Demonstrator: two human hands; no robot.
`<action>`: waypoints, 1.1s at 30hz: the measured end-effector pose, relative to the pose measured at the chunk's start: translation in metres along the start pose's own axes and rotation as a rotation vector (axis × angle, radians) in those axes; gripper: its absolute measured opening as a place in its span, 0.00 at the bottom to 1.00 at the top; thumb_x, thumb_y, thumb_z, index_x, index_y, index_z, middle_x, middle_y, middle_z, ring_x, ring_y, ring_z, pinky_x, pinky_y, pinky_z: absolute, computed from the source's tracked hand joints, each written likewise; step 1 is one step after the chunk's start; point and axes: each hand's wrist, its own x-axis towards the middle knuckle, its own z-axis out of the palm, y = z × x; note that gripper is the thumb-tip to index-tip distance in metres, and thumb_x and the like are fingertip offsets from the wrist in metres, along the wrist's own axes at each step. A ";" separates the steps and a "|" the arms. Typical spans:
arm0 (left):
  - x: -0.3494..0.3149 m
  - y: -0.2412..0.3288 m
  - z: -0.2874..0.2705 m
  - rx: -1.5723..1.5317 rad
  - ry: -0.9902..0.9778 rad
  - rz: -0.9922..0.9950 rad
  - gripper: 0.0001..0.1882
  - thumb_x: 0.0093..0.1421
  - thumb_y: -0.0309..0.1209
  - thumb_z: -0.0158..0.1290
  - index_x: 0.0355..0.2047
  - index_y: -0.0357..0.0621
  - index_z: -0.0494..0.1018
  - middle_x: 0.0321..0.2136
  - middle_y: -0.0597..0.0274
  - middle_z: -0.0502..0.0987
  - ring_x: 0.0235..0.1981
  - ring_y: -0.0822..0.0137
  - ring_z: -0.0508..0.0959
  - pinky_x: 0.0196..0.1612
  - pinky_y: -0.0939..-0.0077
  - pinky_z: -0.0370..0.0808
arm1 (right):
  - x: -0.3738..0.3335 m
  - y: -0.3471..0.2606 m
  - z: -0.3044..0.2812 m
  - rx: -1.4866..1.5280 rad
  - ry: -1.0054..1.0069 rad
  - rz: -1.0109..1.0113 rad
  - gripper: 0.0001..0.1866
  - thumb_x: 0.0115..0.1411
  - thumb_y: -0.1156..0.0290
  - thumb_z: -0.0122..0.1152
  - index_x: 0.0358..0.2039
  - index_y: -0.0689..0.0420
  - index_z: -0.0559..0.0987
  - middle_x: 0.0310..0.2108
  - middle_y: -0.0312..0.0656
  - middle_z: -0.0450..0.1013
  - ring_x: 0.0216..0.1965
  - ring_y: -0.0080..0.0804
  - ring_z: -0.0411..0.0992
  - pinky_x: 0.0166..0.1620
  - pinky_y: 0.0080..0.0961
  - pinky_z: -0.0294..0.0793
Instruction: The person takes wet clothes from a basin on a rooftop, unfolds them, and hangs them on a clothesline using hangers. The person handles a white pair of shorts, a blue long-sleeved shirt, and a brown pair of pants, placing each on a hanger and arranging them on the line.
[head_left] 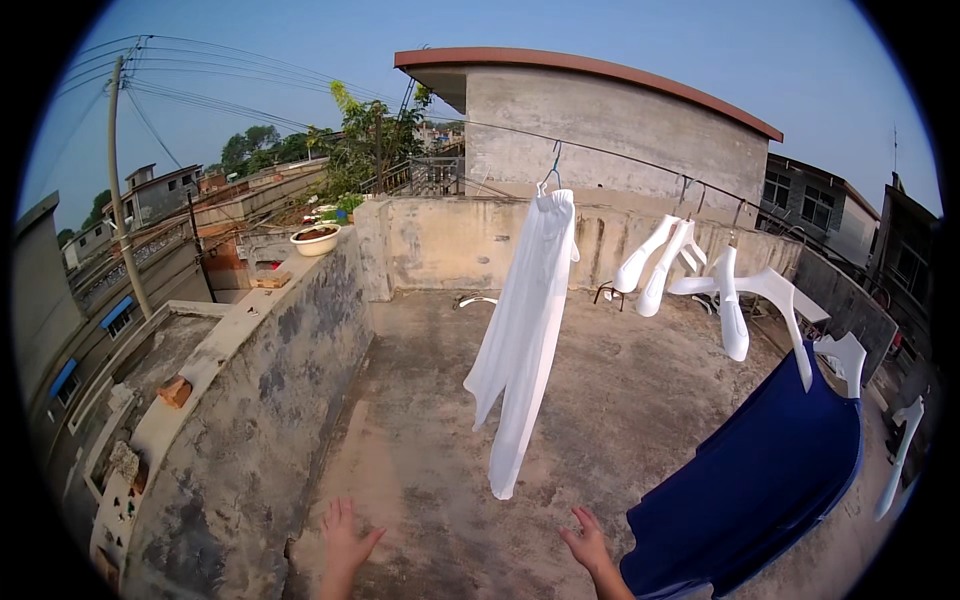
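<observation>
Both my hands reach up from the lower edge with nothing in them. My left hand point(345, 540) is open, fingers spread, over the concrete floor. Open too is my right hand point(587, 540), its fingers apart, just left of a dark blue garment point(750, 480); I see a gap between them. Ahead, a pair of white trousers point(525, 330) hangs by its gathered waist from a thin blue hanger point(556, 165) on the line. The blue garment droops on the right, near a white hanger point(780, 285). Several bare white hangers, among them one with broad shoulders point(733, 310), dangle nearby.
A clothesline point(620, 155) crosses the rooftop at height. On the left runs a low concrete wall point(270, 390) with a brick point(174, 391) and a planter bowl point(316, 240) on top. A white hanger point(476, 301) lies on the floor point(420, 430) by the back wall.
</observation>
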 end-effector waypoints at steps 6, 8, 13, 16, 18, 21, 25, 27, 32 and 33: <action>0.026 -0.048 -0.021 0.063 0.072 -0.103 0.51 0.43 0.52 0.62 0.61 0.39 0.53 0.63 0.39 0.48 0.65 0.41 0.46 0.61 0.40 0.43 | 0.069 -0.081 0.055 -0.142 -0.055 -0.214 0.35 0.50 0.56 0.65 0.56 0.58 0.67 0.61 0.58 0.52 0.61 0.53 0.55 0.59 0.38 0.59; 0.035 -0.061 -0.021 0.072 0.061 -0.087 0.50 0.45 0.52 0.60 0.62 0.40 0.52 0.63 0.40 0.49 0.65 0.42 0.46 0.62 0.41 0.43 | 0.096 -0.093 0.078 -0.138 -0.103 -0.254 0.35 0.50 0.55 0.65 0.56 0.58 0.67 0.62 0.60 0.50 0.61 0.55 0.54 0.59 0.39 0.59; 0.084 -0.083 -0.011 0.292 0.078 -0.078 0.48 0.48 0.50 0.57 0.62 0.35 0.51 0.61 0.39 0.53 0.63 0.42 0.51 0.63 0.48 0.47 | 0.174 -0.094 0.141 -0.132 -0.112 -0.479 0.37 0.50 0.54 0.65 0.57 0.58 0.65 0.62 0.62 0.48 0.63 0.56 0.50 0.61 0.40 0.55; 0.130 -0.103 -0.009 0.351 0.162 -0.016 0.47 0.49 0.48 0.58 0.61 0.34 0.51 0.60 0.37 0.53 0.63 0.43 0.51 0.62 0.49 0.48 | 0.231 -0.105 0.176 -0.109 -0.164 -0.505 0.38 0.51 0.53 0.65 0.58 0.58 0.64 0.63 0.62 0.46 0.64 0.55 0.47 0.62 0.40 0.52; 0.169 -0.112 -0.012 0.182 0.122 -0.069 0.47 0.49 0.47 0.59 0.62 0.34 0.51 0.60 0.37 0.53 0.63 0.42 0.51 0.62 0.49 0.48 | 0.272 -0.119 0.198 -0.095 -0.199 -0.525 0.39 0.51 0.53 0.64 0.59 0.59 0.63 0.63 0.62 0.45 0.64 0.55 0.47 0.62 0.40 0.52; 0.240 -0.159 0.013 0.094 0.215 0.000 0.48 0.48 0.46 0.61 0.62 0.34 0.50 0.61 0.39 0.53 0.63 0.41 0.50 0.63 0.47 0.47 | 0.336 -0.158 0.233 -0.062 -0.229 -0.588 0.39 0.52 0.52 0.63 0.59 0.59 0.62 0.63 0.62 0.45 0.64 0.56 0.47 0.62 0.41 0.51; 0.319 -0.088 -0.008 0.113 0.131 -0.130 0.50 0.44 0.51 0.62 0.61 0.39 0.52 0.63 0.40 0.46 0.65 0.41 0.45 0.61 0.41 0.43 | 0.399 -0.200 0.271 -0.013 -0.302 -0.562 0.39 0.52 0.52 0.62 0.59 0.61 0.62 0.63 0.62 0.46 0.64 0.58 0.46 0.62 0.41 0.51; 0.340 -0.092 -0.006 0.095 0.123 -0.156 0.50 0.45 0.50 0.62 0.61 0.39 0.52 0.63 0.39 0.47 0.65 0.41 0.45 0.61 0.42 0.43 | 0.424 -0.213 0.294 -0.010 -0.319 -0.586 0.39 0.53 0.52 0.62 0.59 0.62 0.62 0.64 0.62 0.45 0.64 0.57 0.45 0.62 0.41 0.50; 0.398 -0.117 -0.004 0.086 0.114 -0.219 0.49 0.45 0.50 0.62 0.61 0.38 0.53 0.63 0.38 0.46 0.64 0.40 0.45 0.62 0.42 0.43 | 0.470 -0.218 0.351 -0.020 -0.350 -0.569 0.39 0.53 0.52 0.62 0.59 0.62 0.62 0.64 0.61 0.43 0.65 0.56 0.45 0.63 0.40 0.49; 0.411 -0.131 -0.001 0.085 0.111 -0.225 0.49 0.45 0.50 0.62 0.61 0.38 0.53 0.63 0.38 0.46 0.64 0.40 0.45 0.62 0.42 0.43 | 0.479 -0.218 0.362 0.011 -0.373 -0.513 0.39 0.52 0.52 0.62 0.59 0.61 0.62 0.64 0.61 0.43 0.65 0.56 0.45 0.63 0.40 0.49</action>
